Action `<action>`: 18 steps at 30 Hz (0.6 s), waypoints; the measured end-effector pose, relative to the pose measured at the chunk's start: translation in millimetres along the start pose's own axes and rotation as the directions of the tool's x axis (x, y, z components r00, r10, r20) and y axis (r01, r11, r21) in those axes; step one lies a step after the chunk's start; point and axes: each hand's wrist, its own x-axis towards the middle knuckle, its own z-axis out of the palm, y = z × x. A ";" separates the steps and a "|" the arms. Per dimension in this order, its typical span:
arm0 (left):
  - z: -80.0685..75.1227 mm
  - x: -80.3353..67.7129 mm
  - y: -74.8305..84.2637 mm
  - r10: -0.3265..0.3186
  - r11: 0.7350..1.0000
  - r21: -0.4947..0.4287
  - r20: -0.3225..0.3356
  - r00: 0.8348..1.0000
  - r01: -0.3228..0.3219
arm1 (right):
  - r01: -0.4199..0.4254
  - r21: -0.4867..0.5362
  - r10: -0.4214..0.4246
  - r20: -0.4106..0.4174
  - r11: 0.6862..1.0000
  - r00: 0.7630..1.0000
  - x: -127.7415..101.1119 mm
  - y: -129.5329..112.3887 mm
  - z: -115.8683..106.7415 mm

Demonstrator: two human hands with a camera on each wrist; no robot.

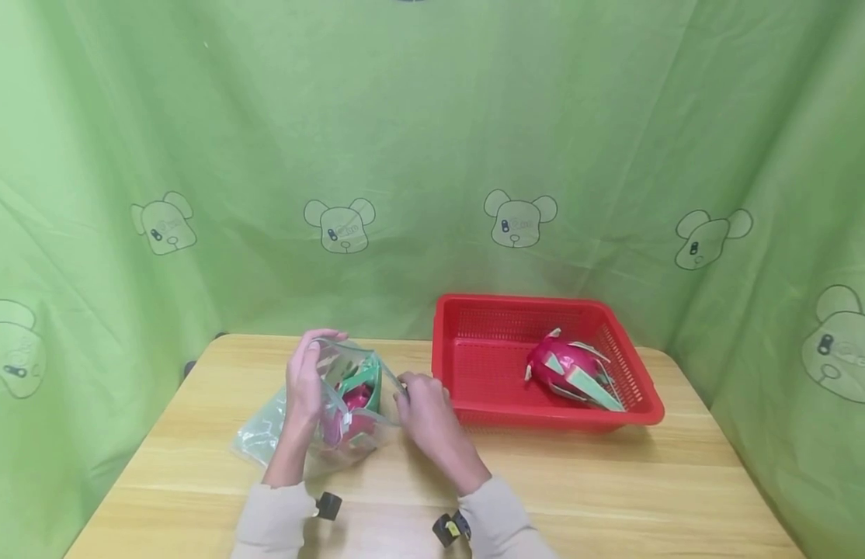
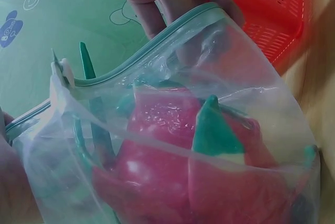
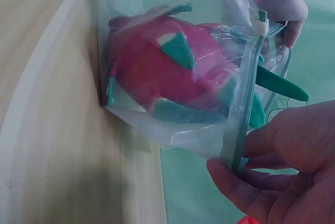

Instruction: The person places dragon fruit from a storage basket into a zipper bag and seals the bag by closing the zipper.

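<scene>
A clear zip bag point(image 1: 328, 460) with a green seal and a white slider point(image 3: 261, 27) stands on the table, its mouth parted. Inside is a pink dragon fruit point(image 2: 157, 166) with green scales; one long green scale pokes up past the seal in the right wrist view. My left hand point(image 1: 305, 382) grips the bag's rim on the left. On the opposite side, my right hand point(image 1: 430, 411) pinches the corner of the rim between thumb and fingers. A second dragon fruit point(image 1: 564, 366) lies in a red basket point(image 1: 544, 418) to the right.
Flat clear plastic point(image 1: 261, 432) lies left of my left forearm; whether it is a separate bag I cannot tell. The wooden table point(image 1: 614, 497) ends at a green curtain point(image 1: 418, 132) behind and on both sides. The basket's near left corner is close to my right hand.
</scene>
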 end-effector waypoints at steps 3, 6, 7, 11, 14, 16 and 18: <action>-0.3 0.8 -0.5 0.004 1.000 0.005 -0.002 1.000 -0.004 | 0.003 0.004 -0.003 -0.012 1.000 1.000 1.3 1.1 0.7; -0.8 1.1 -0.1 0.002 1.000 0.006 -0.003 1.000 -0.002 | 0.000 0.018 0.000 -0.012 1.000 1.000 1.6 1.8 1.0; -0.9 1.2 0.1 0.001 1.000 0.007 -0.003 1.000 -0.001 | 0.001 0.022 0.000 -0.012 1.000 1.000 1.5 2.0 0.9; -2.5 1.1 0.7 0.001 1.000 0.007 -0.006 1.000 -0.001 | 0.009 0.044 -0.008 -0.025 0.999 1.000 0.5 1.8 1.6; -3.6 1.6 1.4 0.007 1.000 0.002 -0.011 1.000 -0.007 | 0.012 0.059 -0.010 -0.042 0.998 0.999 0.2 1.4 2.3; -4.5 1.7 2.8 0.010 1.000 -0.005 -0.012 1.000 -0.010 | 0.015 0.070 -0.011 -0.054 0.997 0.998 0.4 1.2 3.1; -5.2 2.0 3.3 0.013 1.000 -0.009 -0.015 1.000 -0.013 | 0.012 0.077 -0.007 -0.063 0.997 0.998 0.8 0.9 3.9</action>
